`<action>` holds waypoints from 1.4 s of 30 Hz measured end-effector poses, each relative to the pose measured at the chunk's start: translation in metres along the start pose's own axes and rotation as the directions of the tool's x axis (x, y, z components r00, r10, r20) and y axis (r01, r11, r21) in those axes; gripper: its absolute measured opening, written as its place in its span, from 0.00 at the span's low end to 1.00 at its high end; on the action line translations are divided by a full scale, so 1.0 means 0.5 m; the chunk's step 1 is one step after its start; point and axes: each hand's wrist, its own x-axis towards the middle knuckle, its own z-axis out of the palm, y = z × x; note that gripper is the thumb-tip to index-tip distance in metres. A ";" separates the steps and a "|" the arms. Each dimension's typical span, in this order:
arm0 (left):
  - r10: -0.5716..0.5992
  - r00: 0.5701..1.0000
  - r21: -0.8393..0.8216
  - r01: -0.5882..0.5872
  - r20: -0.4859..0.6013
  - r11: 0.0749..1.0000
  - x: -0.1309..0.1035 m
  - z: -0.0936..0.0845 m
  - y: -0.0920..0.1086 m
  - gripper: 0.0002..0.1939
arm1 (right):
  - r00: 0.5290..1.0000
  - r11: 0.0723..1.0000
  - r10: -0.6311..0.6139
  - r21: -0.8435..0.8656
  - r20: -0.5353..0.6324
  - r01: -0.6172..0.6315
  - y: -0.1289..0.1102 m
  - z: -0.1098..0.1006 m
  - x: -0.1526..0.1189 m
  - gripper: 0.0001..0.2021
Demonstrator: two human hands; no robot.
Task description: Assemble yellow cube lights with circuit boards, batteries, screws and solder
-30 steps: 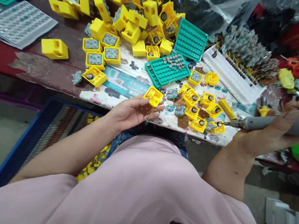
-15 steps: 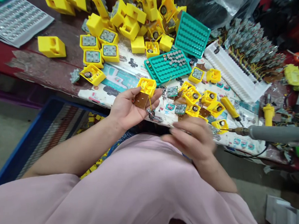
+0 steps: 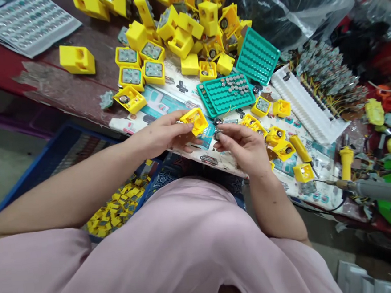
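The yellow box (image 3: 197, 121) is in the person's left hand (image 3: 169, 132), raised in front of the near edge of the table (image 3: 99, 41), its open side showing; the thumb and fingers grasp it by one end. The fingers of the right hand (image 3: 247, 147) pinch a small round metal part (image 3: 217, 135) just beside it (whether a wire joins the two, one cannot tell).

The box looks like hard plastic, so it should be light and stiff, and the outer walls seem the safest place to hold it. Anything thin inside, such as the fine wiring that seems to lie there, probably bends or snaps easily. The round part is likely smooth and a little slippery, best taken by its rim.

The printed sheet (image 3: 183, 96) beneath the green tray (image 3: 212, 104) bears small pictures and lettering, but the words are turned and too small to read; no brand is legible.
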 end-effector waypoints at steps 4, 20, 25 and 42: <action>-0.015 0.995 0.052 0.010 0.096 0.999 0.017 -0.017 0.002 0.19 | 0.999 1.000 -0.002 0.019 -0.049 0.003 -0.013 -0.002 0.026 0.14; 0.622 0.759 0.953 -0.296 0.191 0.068 -0.009 -0.095 0.047 0.19 | 0.998 0.999 0.043 -0.001 -0.043 -0.043 -0.005 0.019 0.036 0.16; 0.594 0.727 0.932 -0.340 0.345 -0.126 0.003 -0.047 0.011 0.28 | 0.999 0.995 0.022 -0.093 -0.042 -0.026 0.005 0.027 0.028 0.15; 0.541 0.733 0.855 -0.516 0.412 0.048 -0.023 -0.027 0.012 0.18 | 0.997 0.951 -0.054 -0.303 0.061 0.070 0.012 -0.022 0.012 0.10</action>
